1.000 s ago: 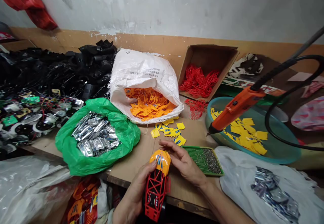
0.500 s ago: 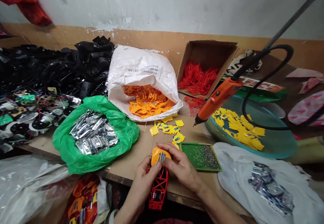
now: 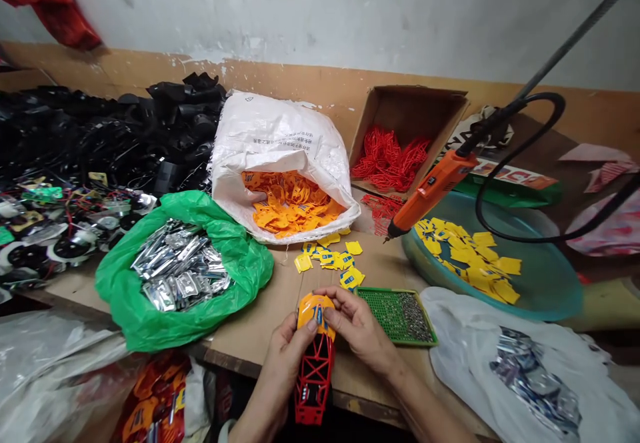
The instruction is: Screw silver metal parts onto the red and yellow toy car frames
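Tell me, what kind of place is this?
Probably a workshop assembling toy cars: a red car frame, an orange electric screwdriver, and a green tray of screws.

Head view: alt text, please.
Left hand grips a red lattice frame while right hand holds an orange shell at its end, over a wooden bench. Beside them: a green tray of screws and an orange electric screwdriver hanging above a teal basin.
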